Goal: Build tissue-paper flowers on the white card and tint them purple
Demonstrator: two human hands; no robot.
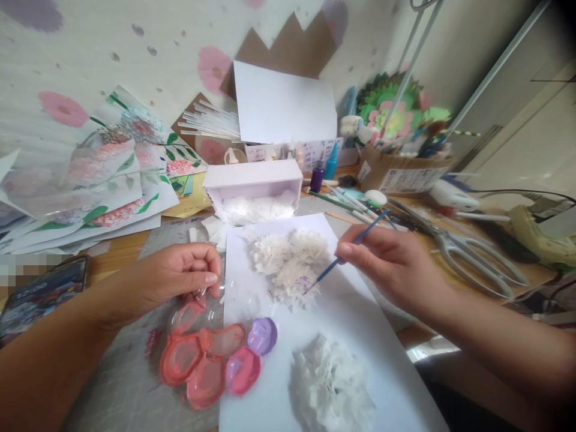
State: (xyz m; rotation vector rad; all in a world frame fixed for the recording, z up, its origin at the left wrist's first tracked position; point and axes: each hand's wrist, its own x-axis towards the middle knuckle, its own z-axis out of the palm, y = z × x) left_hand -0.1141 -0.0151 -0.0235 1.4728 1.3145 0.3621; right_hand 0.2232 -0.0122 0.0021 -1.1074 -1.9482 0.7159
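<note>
A thin blue paintbrush [330, 268] is pinched in my right hand [382, 261]. Its tip touches the lowest bloom of a cluster of white ruffled paper flowers [292, 255], where light purple marks show. My left hand [191, 273] has its fingers curled at the upper edge of a clear palette [225, 342], which it appears to grip. The palette's wells hold coral, pink and lilac paint [262, 336]. A larger white ruffled flower [335, 384] lies nearer to me. Both it and the cluster rest on a white sheet of paper [265, 414].
A white box [252, 177] with white scraps stands behind the sheet. At the right lie large scissors [472, 258] and a cardboard box [405, 171] of tools. Flower paintings [112, 168] and a phone [45, 294] are at the left. Purple and blue bottles [317, 177] stand behind.
</note>
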